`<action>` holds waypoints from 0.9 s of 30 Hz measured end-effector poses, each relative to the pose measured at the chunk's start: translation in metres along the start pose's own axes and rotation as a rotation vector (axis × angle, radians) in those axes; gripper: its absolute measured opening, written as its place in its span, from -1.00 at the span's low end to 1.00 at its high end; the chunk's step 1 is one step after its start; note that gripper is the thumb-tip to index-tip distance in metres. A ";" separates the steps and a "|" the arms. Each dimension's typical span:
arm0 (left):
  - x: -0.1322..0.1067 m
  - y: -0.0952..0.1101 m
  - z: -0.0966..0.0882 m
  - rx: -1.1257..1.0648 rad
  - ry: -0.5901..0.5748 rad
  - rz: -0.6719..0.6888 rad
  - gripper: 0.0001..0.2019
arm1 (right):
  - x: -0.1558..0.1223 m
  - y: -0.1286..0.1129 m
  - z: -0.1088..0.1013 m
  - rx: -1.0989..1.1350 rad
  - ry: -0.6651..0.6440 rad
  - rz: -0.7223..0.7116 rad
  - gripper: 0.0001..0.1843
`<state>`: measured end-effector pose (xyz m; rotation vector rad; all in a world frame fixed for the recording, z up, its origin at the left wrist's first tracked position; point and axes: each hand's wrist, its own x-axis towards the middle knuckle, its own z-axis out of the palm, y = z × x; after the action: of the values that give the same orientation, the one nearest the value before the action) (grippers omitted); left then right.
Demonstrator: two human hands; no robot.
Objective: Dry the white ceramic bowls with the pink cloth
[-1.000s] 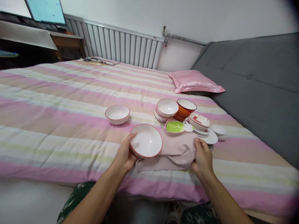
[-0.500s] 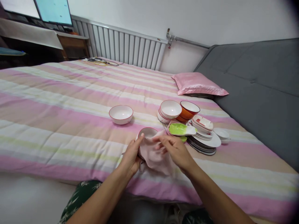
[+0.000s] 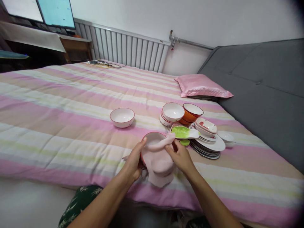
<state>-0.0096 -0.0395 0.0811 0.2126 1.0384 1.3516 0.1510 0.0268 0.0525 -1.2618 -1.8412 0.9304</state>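
My left hand (image 3: 134, 158) is closed on the left side of a white bowl (image 3: 152, 138) with a red rim, thumb over the edge. A pale pink cloth (image 3: 158, 163) drapes across the bowl's near part and hangs below it. At the bowl's right rim, my right hand (image 3: 182, 155) pinches the cloth, thumb in front; its other fingers are partly hidden. Another red-rimmed white bowl (image 3: 122, 117) rests on the bed to the left. Just beyond my right hand lies a green and white spoon (image 3: 181, 132).
Stacked white bowls (image 3: 173, 112) and orange bowls (image 3: 193, 111) stand behind the spoon. To the right are stacked plates (image 3: 219, 145), rectangular dishes (image 3: 206, 126) and small white dishes (image 3: 226, 137). A pink pillow (image 3: 203, 85) lies by the grey headboard (image 3: 258, 69). Cables (image 3: 105, 64) lie at the bed's far edge.
My right hand has moved from above the cloth to the bowl's right rim and now grips the cloth there. The cloth is spread over more of the bowl, which sits slightly lower in view.
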 end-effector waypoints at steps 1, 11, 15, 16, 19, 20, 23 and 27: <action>-0.001 0.000 0.002 0.018 -0.006 -0.021 -0.57 | 0.004 0.000 0.000 0.011 0.003 -0.029 -0.62; -0.003 -0.005 0.006 0.038 -0.167 -0.020 -0.68 | 0.032 -0.016 -0.004 0.162 -0.114 -0.217 -0.62; -0.006 -0.006 0.009 0.072 -0.174 -0.036 -0.70 | 0.032 -0.021 -0.012 0.166 -0.111 -0.242 -0.63; -0.007 -0.005 0.009 0.093 -0.180 -0.043 -0.68 | 0.032 -0.023 -0.016 0.158 -0.100 -0.246 -0.62; -0.009 -0.005 0.009 0.205 -0.204 -0.032 -0.66 | 0.031 -0.029 -0.028 0.163 -0.085 -0.270 -0.61; -0.010 -0.005 0.009 0.250 -0.212 -0.020 -0.66 | 0.032 -0.031 -0.031 0.178 -0.089 -0.266 -0.61; -0.011 -0.008 0.007 0.344 -0.252 -0.010 -0.72 | 0.032 -0.034 -0.035 0.263 -0.119 -0.217 -0.61; -0.012 -0.015 0.005 0.357 -0.327 -0.066 -0.74 | 0.030 -0.034 -0.028 0.318 -0.177 -0.179 -0.60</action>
<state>0.0059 -0.0519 0.0792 0.6381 0.9912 1.0218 0.1523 0.0506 0.0999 -0.8304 -1.8151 1.2093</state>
